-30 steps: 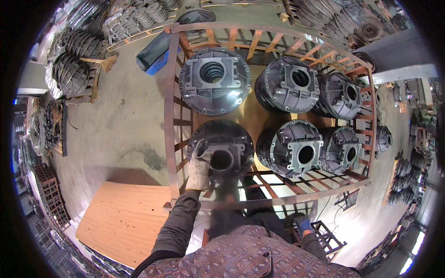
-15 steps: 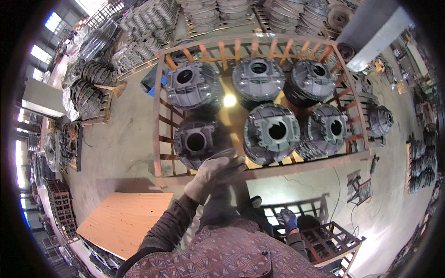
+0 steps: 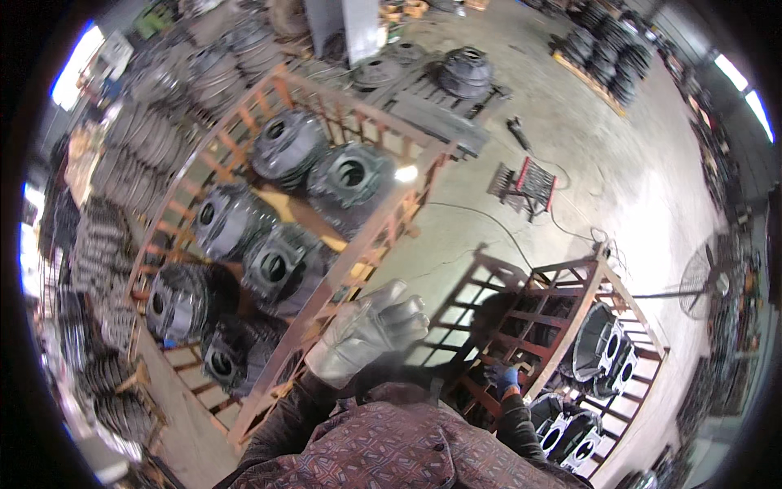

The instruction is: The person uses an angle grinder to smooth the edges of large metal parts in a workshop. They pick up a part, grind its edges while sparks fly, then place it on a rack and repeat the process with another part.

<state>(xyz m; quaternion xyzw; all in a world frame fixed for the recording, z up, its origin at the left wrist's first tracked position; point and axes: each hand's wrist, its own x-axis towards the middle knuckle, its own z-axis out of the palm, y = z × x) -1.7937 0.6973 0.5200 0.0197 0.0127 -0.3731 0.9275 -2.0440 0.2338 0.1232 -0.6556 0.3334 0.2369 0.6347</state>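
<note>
Left hand: the gloved left hand (image 3: 368, 332) is raised in front of the chest, its fingers (image 3: 405, 303) loosely spread and gripping nothing.
Right hand: the right hand (image 3: 503, 377), in a blue glove, is low beside the second crate; it is too small and shadowed to tell whether its fingers are closed or what they touch.
Nearest thing: the orange steel crate (image 3: 352, 262) runs just beyond and to the left of the left fingers, apart from them; the grey cast housings (image 3: 273, 269) stand packed inside it, touching one another.
Other crate: a second orange crate (image 3: 570, 318) sits just past the right hand, with pale housings (image 3: 601, 350) in its far end.
Floor: a cable (image 3: 489, 222) trails across the concrete floor (image 3: 635, 187) beyond both hands, between the crates and a small red stand (image 3: 529, 181).
Trip risk: in my view a step forward could catch that cable or the crate rails, since the gap between the crates looks narrow.
Pinch risk: I judge the heavy housings could trap fingers against the crate bars if one shifts while a hand is between them.
Grip risk: thick gloves may dull the feel on oily-looking castings, so a slip seems possible.
</note>
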